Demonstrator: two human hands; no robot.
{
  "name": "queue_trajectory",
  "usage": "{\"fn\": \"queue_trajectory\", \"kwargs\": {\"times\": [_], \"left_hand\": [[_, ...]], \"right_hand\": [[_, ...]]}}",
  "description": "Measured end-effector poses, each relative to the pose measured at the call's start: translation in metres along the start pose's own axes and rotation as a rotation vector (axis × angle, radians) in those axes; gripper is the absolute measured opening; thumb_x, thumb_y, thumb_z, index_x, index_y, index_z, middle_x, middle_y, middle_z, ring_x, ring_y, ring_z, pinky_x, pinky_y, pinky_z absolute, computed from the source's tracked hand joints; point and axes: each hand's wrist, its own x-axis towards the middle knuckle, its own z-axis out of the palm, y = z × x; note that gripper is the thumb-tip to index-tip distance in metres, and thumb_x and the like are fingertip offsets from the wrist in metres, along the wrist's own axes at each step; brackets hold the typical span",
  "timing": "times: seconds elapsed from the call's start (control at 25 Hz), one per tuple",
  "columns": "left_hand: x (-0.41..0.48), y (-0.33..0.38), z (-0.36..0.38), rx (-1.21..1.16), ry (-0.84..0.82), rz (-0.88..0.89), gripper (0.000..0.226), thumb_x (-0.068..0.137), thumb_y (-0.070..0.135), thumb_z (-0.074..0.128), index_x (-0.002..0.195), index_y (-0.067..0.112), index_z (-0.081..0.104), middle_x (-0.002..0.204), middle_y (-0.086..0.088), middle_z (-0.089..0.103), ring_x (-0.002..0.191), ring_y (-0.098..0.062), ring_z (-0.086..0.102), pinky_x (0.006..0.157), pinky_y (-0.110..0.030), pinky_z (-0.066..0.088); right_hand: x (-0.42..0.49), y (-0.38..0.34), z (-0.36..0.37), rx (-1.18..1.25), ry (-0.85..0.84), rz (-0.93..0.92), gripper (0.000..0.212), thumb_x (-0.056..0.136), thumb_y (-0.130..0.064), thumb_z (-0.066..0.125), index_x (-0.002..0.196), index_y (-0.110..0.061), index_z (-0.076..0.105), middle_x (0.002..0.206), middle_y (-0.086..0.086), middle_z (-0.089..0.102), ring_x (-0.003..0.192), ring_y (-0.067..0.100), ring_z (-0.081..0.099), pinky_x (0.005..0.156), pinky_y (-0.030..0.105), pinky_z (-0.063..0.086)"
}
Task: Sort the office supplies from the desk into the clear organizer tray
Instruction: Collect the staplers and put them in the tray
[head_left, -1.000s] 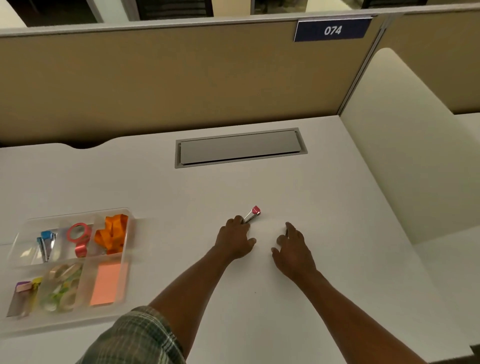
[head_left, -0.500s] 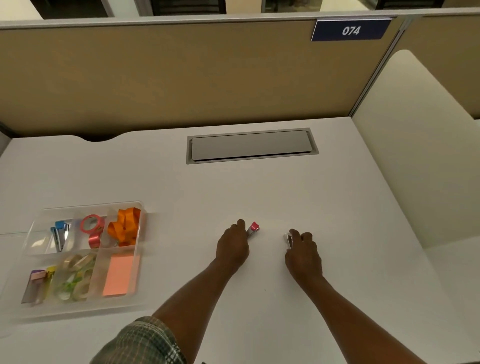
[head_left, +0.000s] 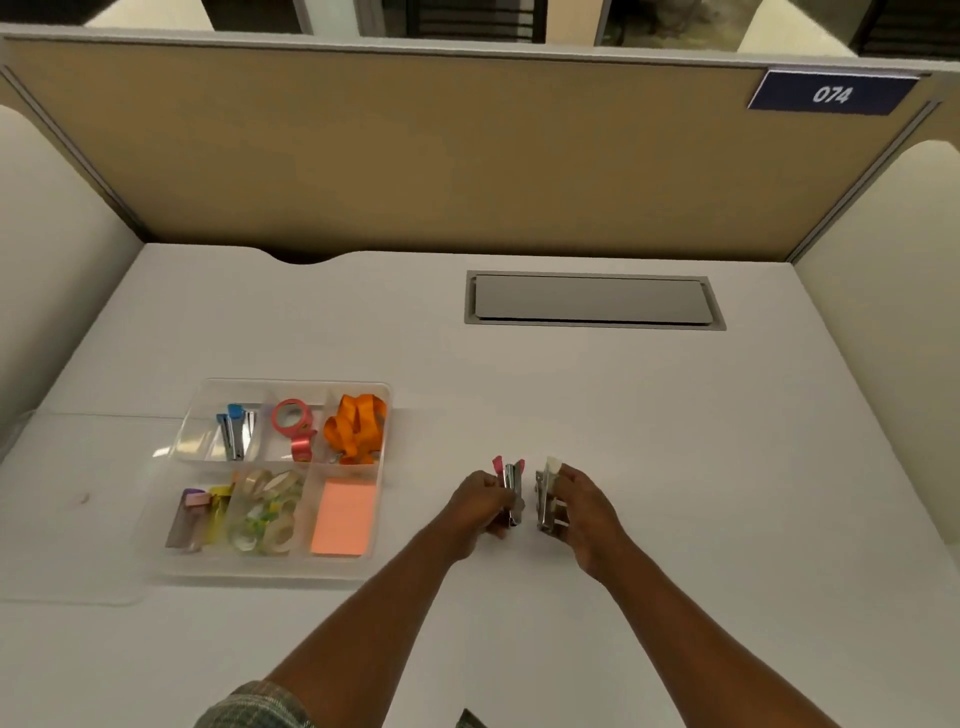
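Observation:
My left hand (head_left: 480, 501) grips a pink-tipped metal staple remover (head_left: 511, 486) above the white desk. My right hand (head_left: 582, 506) grips a second staple remover with white tips (head_left: 546, 499); the two tools are side by side, a small gap apart. The clear organizer tray (head_left: 387, 395) lies to the left of my hands. It holds a blue staple remover (head_left: 235, 428), a pink tape roll (head_left: 293, 423), an orange ribbon (head_left: 356, 427), clear tape rolls (head_left: 267, 512), an orange sticky-note pad (head_left: 344, 517) and small pink and yellow items (head_left: 200, 514).
A grey cable hatch (head_left: 592, 300) is set into the desk behind my hands. A tan partition (head_left: 415, 150) with a blue "074" plate (head_left: 831, 94) closes the back. Cream side dividers (head_left: 883, 322) stand left and right.
Both hands have picked the staple removers up off the desk and now hold them upright side by side. The camera view has shifted, so the tray sits nearer the middle.

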Motion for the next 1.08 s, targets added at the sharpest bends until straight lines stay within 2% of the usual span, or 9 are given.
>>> {"fn": "queue_trajectory", "kwargs": {"times": [0.08,0.2,0.36,0.48,0.56,0.6,0.76,0.88,1.08], "left_hand": [[-0.014,-0.001,-0.029,-0.047,0.021,0.038,0.005,0.078,0.005,0.061,0.079,0.009,0.06,0.074,-0.011,0.069,0.055,-0.016,0.058,0.048,-0.027,0.042],[-0.036,0.001,-0.075,-0.035,0.094,0.095,0.016,0.079,0.013,0.062,0.093,0.019,0.062,0.072,0.002,0.073,0.064,-0.012,0.064,0.052,-0.026,0.045],[-0.066,0.005,-0.138,-0.145,0.186,0.177,0.047,0.067,0.005,0.057,0.111,0.023,0.06,0.091,-0.007,0.071,0.074,-0.019,0.067,0.056,-0.032,0.053],[-0.084,0.006,-0.187,-0.223,0.246,0.226,0.032,0.077,0.009,0.058,0.103,0.025,0.067,0.082,-0.008,0.072,0.064,-0.02,0.065,0.054,-0.031,0.05],[-0.093,0.008,-0.22,-0.294,0.314,0.211,0.017,0.09,0.019,0.057,0.104,0.019,0.067,0.082,-0.01,0.071,0.062,-0.019,0.064,0.054,-0.03,0.046],[-0.096,0.008,-0.236,-0.321,0.349,0.202,0.017,0.093,0.022,0.056,0.104,0.017,0.067,0.081,-0.009,0.072,0.062,-0.018,0.063,0.054,-0.028,0.045],[-0.101,0.015,-0.289,-0.453,0.475,0.136,0.023,0.091,0.027,0.054,0.106,0.016,0.068,0.08,-0.005,0.066,0.067,-0.018,0.058,0.056,-0.027,0.042],[-0.099,0.022,-0.32,-0.579,0.53,0.096,0.021,0.088,0.03,0.058,0.102,0.019,0.069,0.077,-0.005,0.065,0.064,-0.02,0.06,0.058,-0.029,0.045],[-0.082,0.033,-0.346,-0.489,0.599,0.045,0.017,0.087,0.031,0.058,0.09,0.018,0.067,0.076,-0.004,0.067,0.064,-0.019,0.062,0.057,-0.027,0.046]], "right_hand": [[-0.003,0.0,0.034,0.024,-0.091,0.009,0.024,0.093,-0.034,0.06,0.108,-0.02,0.073,0.098,0.01,0.074,0.08,0.022,0.07,0.069,0.035,0.055],[-0.005,0.0,0.087,0.078,-0.153,0.032,0.032,0.094,-0.018,0.045,0.111,-0.013,0.072,0.101,0.012,0.074,0.081,0.024,0.07,0.068,0.035,0.054],[-0.009,-0.004,0.167,0.044,-0.282,0.021,0.034,0.1,-0.022,0.042,0.121,-0.01,0.066,0.105,0.014,0.073,0.08,0.024,0.068,0.079,0.04,0.058],[-0.016,-0.008,0.225,0.047,-0.348,0.021,0.032,0.098,-0.02,0.046,0.117,-0.005,0.067,0.104,0.017,0.075,0.086,0.029,0.07,0.089,0.047,0.059],[-0.019,-0.011,0.26,0.083,-0.401,0.002,0.031,0.096,-0.017,0.046,0.113,-0.004,0.068,0.104,0.018,0.074,0.087,0.031,0.07,0.084,0.047,0.061],[-0.02,-0.012,0.277,0.083,-0.414,-0.002,0.03,0.095,-0.016,0.044,0.111,-0.005,0.068,0.103,0.018,0.074,0.086,0.03,0.071,0.08,0.044,0.061],[-0.017,-0.014,0.336,-0.032,-0.369,0.002,0.032,0.095,-0.018,0.044,0.116,-0.006,0.065,0.101,0.012,0.071,0.082,0.022,0.069,0.073,0.036,0.055],[-0.012,-0.016,0.376,-0.111,-0.324,-0.007,0.025,0.092,-0.018,0.047,0.105,-0.007,0.065,0.085,0.009,0.067,0.067,0.02,0.064,0.065,0.033,0.053],[-0.001,-0.022,0.414,-0.113,-0.267,0.021,0.02,0.09,-0.027,0.054,0.092,-0.012,0.066,0.08,0.008,0.068,0.064,0.023,0.063,0.062,0.032,0.052]]}}
